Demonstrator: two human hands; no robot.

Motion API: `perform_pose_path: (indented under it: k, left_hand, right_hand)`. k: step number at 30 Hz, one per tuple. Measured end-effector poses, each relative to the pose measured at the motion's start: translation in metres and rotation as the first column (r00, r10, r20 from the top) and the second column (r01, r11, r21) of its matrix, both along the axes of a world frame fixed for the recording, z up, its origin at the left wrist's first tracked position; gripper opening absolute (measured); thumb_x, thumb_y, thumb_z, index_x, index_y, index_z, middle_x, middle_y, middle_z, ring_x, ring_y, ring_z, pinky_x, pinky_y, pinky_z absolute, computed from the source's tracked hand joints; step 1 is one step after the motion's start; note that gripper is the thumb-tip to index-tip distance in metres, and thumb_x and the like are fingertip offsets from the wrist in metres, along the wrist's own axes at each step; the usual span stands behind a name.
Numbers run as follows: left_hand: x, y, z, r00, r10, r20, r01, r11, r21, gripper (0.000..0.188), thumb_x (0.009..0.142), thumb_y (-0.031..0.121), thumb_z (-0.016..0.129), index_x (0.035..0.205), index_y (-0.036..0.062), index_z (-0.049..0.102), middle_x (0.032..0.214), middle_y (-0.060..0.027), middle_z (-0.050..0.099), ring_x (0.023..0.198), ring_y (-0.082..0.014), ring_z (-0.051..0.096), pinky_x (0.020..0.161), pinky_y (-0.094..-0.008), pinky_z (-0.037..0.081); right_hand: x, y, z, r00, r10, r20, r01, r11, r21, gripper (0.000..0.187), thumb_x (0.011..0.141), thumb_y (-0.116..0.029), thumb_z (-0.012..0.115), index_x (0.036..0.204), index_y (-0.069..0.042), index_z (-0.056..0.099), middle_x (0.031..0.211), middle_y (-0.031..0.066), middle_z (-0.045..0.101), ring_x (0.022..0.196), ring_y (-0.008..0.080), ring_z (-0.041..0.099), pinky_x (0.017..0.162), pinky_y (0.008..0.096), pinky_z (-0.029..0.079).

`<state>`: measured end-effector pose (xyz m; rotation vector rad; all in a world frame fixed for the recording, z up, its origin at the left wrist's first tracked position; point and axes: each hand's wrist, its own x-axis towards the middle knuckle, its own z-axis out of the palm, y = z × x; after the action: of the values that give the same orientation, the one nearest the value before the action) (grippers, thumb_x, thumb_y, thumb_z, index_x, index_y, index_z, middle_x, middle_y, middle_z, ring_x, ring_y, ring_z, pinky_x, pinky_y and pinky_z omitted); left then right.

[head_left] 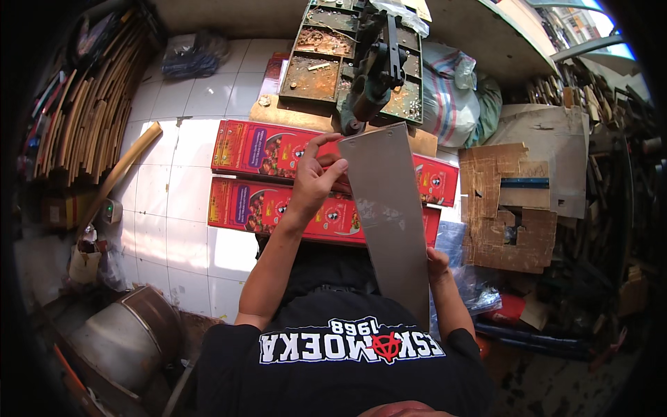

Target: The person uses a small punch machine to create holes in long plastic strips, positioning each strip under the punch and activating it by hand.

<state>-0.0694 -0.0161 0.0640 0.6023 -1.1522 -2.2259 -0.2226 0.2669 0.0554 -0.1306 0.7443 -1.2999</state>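
Note:
A long grey metal sheet (389, 215) runs from my lap up toward a rusty green machine (372, 83) at the top centre. My left hand (316, 174) grips the sheet's upper left edge, thumb and fingers pinched on it. My right hand (438, 264) holds the sheet's lower right edge, mostly hidden behind the metal. The sheet's top end sits just below the machine's dark lever and jaw.
Two long red cartons (267, 177) lie flat on the white tiled floor (174, 194) under my hands. Torn cardboard pieces (511, 208) lie at the right, wooden sticks (83, 118) are stacked at the left, a metal pot (125, 340) stands lower left, and sacks (451, 97) sit behind the machine.

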Motion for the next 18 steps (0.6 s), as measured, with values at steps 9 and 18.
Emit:
perform_pose_path:
  k: [9,18]
  left_hand:
    - [0.009,-0.004,0.019,0.979,0.193,0.072,-0.158,0.93,-0.333,0.038,0.096,0.001,0.06,0.131,0.0019,0.046,0.097,-0.0124,0.066,0.095,-0.0187,0.068,0.083,-0.035,0.057]
    - [0.099,0.011,0.175,0.373,-0.088,-0.924,-0.611,0.726,-0.315,0.055,0.101,0.043,0.055,0.058,0.0105,0.045,0.051,0.0012,0.049,0.041,-0.0129,0.051,0.058,-0.0291,0.053]
  right_hand:
    - [0.003,-0.04,0.024,0.962,0.219,0.165,-0.195,0.969,-0.148,0.105,0.069,-0.043,0.074,0.15,0.005,0.029,0.15,0.0299,0.036,0.136,0.0469,0.04,0.115,0.0537,0.029]
    - [-0.005,-0.05,0.079,-0.094,0.015,-0.995,-0.265,0.964,0.039,0.103,0.057,-0.038,0.09,0.147,-0.015,0.047,0.137,0.0213,0.041,0.127,0.0398,0.042,0.109,0.0471,0.033]
